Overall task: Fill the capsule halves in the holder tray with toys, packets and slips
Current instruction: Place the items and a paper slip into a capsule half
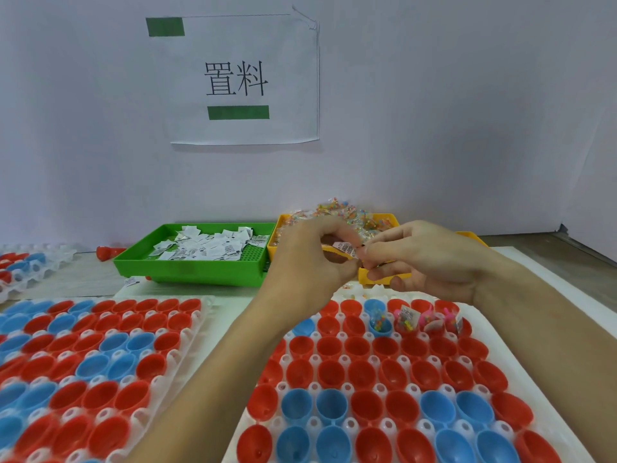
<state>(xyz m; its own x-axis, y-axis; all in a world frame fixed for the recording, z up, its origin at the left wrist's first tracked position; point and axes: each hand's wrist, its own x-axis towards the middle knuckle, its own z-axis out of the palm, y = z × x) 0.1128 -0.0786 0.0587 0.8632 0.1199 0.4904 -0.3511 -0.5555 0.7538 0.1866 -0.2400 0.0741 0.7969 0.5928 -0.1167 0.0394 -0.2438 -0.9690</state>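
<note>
My left hand (pixel 310 259) and my right hand (pixel 430 259) meet above the far edge of the right holder tray (pixel 567 426). Both pinch a small white printed slip (pixel 347 249) between their fingertips. The tray holds rows of red and blue capsule halves (pixel 384 349). In its far row a blue half (pixel 380 320) holds a packet of coloured beads, and three halves to its right (pixel 430 320) hold packets and pink toys. The other halves look empty.
A green bin (pixel 197 267) holds several white slips. Behind my hands stand yellow bins (pixel 384 220) heaped with bead packets. A second holder tray (pixel 100 359) of capsule halves lies at the left, a third (pixel 23 265) farther back. A paper sign (pixel 240 81) hangs on the wall.
</note>
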